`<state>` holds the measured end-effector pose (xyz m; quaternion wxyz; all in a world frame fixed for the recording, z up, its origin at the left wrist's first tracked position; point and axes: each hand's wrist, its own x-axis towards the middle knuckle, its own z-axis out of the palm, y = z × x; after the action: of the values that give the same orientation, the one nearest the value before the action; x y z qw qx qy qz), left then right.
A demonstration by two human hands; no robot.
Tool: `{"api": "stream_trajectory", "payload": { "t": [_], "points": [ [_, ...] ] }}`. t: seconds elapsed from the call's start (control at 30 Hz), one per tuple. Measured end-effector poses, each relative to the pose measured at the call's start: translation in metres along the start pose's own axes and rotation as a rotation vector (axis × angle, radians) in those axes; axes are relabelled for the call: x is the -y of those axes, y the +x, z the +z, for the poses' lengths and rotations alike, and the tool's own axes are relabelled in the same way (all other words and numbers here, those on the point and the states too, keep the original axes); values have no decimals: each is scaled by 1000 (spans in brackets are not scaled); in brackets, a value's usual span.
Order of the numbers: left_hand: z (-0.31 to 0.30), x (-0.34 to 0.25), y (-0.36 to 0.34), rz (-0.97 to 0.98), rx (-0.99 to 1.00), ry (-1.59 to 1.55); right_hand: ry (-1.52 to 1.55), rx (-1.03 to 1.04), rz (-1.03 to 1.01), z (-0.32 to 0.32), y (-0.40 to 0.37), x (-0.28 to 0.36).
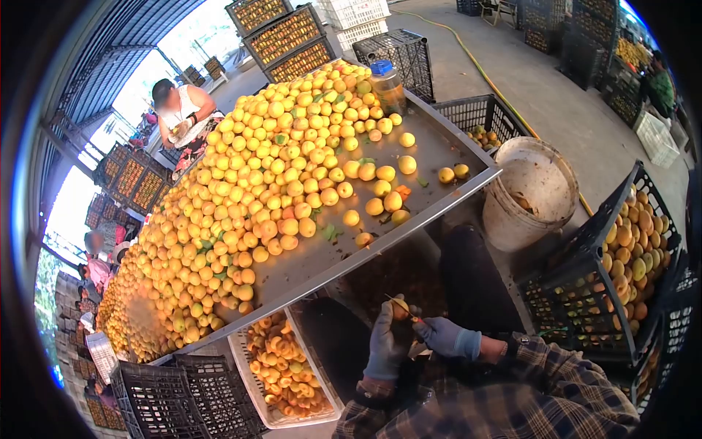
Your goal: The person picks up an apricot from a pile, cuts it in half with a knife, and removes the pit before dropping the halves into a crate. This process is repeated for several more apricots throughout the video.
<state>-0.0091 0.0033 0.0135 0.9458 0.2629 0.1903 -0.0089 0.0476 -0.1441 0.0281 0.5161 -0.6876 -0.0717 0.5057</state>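
My left hand, in a grey glove, is closed around an apricot above my lap. In my gloved right hand is a small knife with an orange handle. Its thin blade lies against the fruit. Beyond my hands, a large heap of yellow-orange apricots covers much of a metal table. A few loose fruits and leaves lie near its edge. Left of my knees, a white crate holds cut apricot pieces.
A stained white bucket stands at the table's right corner. Black crates with fruit are at right, and others at lower left. A blue-lidded jar sits on the table. Another person works across it. A yellow hose crosses the floor.
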Motion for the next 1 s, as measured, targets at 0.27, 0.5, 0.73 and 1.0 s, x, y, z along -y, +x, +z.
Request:
{"api": "stream_trajectory", "payload": {
  "t": [0.27, 0.5, 0.73, 1.0],
  "points": [
    [4, 0, 3, 153, -67, 445, -183, -51, -115, -8, 23, -19],
    [-6, 10, 4, 7, -124, 69, -266, -64, -134, 0, 13, -24],
    [-2, 5, 5, 161, -107, 465, -171, -59, -124, -4, 18, -15],
    [-19, 9, 11, 88, -337, 422, -348, -7, -43, -2, 12, -12]
  ]
}}
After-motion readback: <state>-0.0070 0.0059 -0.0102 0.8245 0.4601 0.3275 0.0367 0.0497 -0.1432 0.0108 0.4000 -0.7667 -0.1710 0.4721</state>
